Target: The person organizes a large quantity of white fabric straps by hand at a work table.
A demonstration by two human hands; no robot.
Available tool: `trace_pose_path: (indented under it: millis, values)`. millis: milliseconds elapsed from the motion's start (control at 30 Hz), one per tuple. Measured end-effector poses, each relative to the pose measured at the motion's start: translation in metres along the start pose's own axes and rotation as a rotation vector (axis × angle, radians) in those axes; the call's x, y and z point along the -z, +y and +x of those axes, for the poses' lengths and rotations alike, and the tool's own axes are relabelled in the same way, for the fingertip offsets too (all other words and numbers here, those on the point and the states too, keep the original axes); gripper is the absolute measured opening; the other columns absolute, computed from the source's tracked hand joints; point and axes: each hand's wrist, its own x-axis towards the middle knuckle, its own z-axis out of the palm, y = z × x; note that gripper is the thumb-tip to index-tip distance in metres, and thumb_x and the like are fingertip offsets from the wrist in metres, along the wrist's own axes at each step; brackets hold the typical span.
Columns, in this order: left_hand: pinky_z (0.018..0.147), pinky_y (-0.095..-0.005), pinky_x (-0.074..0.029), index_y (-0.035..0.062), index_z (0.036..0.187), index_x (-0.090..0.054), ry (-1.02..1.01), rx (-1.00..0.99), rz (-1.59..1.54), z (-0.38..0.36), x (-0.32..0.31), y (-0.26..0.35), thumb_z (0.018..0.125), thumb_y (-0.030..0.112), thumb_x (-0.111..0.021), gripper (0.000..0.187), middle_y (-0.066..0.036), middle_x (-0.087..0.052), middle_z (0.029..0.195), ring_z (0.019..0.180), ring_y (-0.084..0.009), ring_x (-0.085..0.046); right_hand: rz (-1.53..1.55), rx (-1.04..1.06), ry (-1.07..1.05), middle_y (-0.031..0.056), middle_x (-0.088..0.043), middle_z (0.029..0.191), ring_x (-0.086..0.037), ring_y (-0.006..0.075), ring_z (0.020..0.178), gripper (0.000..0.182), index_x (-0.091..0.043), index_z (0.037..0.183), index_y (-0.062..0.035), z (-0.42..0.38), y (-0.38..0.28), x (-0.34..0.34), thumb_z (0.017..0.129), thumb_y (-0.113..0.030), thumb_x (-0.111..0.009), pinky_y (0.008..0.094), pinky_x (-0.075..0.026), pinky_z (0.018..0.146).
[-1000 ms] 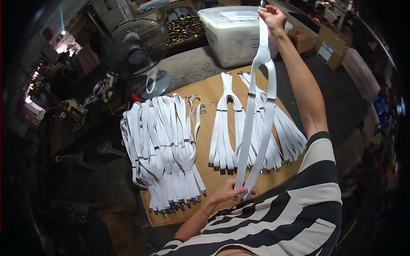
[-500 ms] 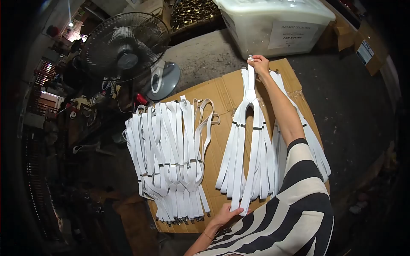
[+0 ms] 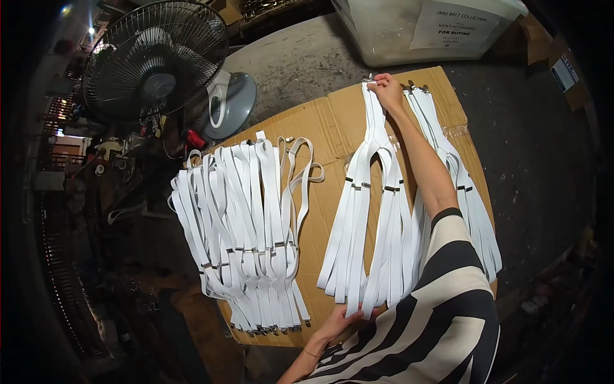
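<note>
White suspenders (image 3: 377, 160) with dark metal adjusters lie in a layered stack, spread in a Y shape on the cardboard (image 3: 332, 121). At the far end, my right hand (image 3: 387, 91) pinches the top pair by its clip end. My left hand (image 3: 339, 323) grips the looped near ends of the same pair, close to my body. Beside my right forearm lies another stack of white suspenders (image 3: 454, 166), partly hidden by the arm. On the left of the cardboard sits a larger pile of white suspenders (image 3: 249, 211), with clips along its near edge.
A standing fan (image 3: 157, 83) is at the upper left, its grey base (image 3: 240, 105) near the cardboard's far edge. Behind the cardboard stands a translucent plastic bin (image 3: 390, 38) with a paper label. A cardboard box (image 3: 563, 70) is at the far right.
My right hand has brought the clip end down in line with the stack's other clips. Both hands keep their hold. The camera view has shifted slightly.
</note>
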Motion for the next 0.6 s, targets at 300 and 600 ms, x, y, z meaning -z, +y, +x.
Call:
trace_pose_path:
  millis: [300,600]
  values:
    - [0.09,-0.0373,-0.049,-0.0103,0.125,-0.041,0.065,0.064,-0.202,-0.004,-0.003,0.019,0.099,0.031,-0.036,0.049,-0.021,-0.057,0.116,0.104,-0.0282,-0.059,-0.469,0.214,0.203,0.0182,-0.052,0.094,-0.051,0.034,0.096,0.025,-0.06,0.089,-0.0047,-0.028,-0.028,-0.002,0.077,-0.025,-0.068,0.0411,-0.04,0.084]
    - [0.084,-0.0388,-0.053,-0.008,0.123,-0.044,0.004,-0.056,-0.145,-0.014,0.0,0.04,0.099,0.028,-0.034,0.044,-0.021,-0.056,0.116,0.103,-0.0313,-0.06,-0.507,-0.302,-0.284,0.0112,-0.064,0.064,-0.062,0.0219,0.058,0.032,-0.062,0.078,-0.0034,-0.085,-0.065,0.049,0.075,-0.034,-0.071,0.0348,-0.048,0.057]
